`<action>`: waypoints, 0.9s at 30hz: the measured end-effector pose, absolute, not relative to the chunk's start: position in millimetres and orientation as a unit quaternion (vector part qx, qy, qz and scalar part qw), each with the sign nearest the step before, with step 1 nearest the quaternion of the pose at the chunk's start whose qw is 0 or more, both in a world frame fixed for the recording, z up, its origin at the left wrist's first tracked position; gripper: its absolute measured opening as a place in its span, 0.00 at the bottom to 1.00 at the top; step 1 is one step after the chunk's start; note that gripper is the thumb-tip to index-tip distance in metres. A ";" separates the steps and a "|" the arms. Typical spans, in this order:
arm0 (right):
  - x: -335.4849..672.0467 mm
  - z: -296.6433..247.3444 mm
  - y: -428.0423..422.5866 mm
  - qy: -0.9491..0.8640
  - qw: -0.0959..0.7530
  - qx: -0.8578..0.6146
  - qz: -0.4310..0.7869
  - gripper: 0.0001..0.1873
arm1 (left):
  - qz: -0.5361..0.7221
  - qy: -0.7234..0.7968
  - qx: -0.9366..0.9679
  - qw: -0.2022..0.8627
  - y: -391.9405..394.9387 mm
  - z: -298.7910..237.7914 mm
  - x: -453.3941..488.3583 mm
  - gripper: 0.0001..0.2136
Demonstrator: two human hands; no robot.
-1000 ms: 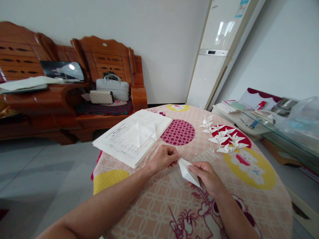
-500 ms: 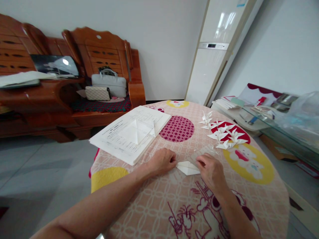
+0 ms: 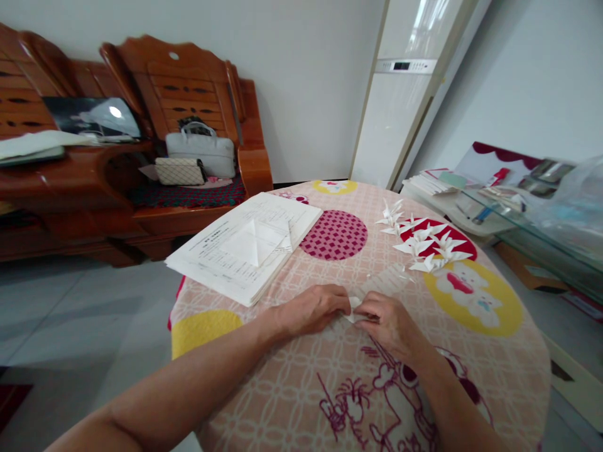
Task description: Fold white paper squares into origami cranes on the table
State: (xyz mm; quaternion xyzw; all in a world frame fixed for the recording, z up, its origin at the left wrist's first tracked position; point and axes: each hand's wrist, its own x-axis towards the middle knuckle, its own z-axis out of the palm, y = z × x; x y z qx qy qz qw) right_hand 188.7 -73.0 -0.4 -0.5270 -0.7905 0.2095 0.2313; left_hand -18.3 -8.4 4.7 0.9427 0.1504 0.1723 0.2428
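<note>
Between my two hands is a small piece of folded white paper (image 3: 352,309), mostly hidden by the fingers. My left hand (image 3: 325,306) grips its left side, fingers bent and closed. From the right, my right hand (image 3: 384,319) pinches the paper between thumb and fingers. A clear ruler-like strip (image 3: 384,281) lies on the patterned tablecloth (image 3: 282,389) just beyond my hands. Several folded white paper cranes (image 3: 417,242) stand in a group at the far right of the table.
To the left lies a stack of printed sheets (image 3: 211,251) with folded white paper (image 3: 257,242) on top. A glass shelf (image 3: 527,235) with clutter borders the table's right side. Behind are a wooden bench (image 3: 257,166) holding a grey bag (image 3: 202,150) and a tall white air conditioner (image 3: 391,119).
My hands have come closer together over the folded paper, the left moving right and the right slightly left. Less of the paper shows now. The camera view has shifted slightly.
</note>
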 end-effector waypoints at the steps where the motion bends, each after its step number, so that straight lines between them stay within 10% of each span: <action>1: 188.5 0.3 -73.6 -0.792 0.223 -0.531 0.201 0.07 | 0.166 0.148 0.944 0.242 -8.1 4.7 -18.5 0.08; 27: 184.1 1.0 -80.5 -0.858 0.127 -0.497 0.033 0.05 | 0.187 0.120 0.972 0.082 -6.8 -9.1 -13.4 0.10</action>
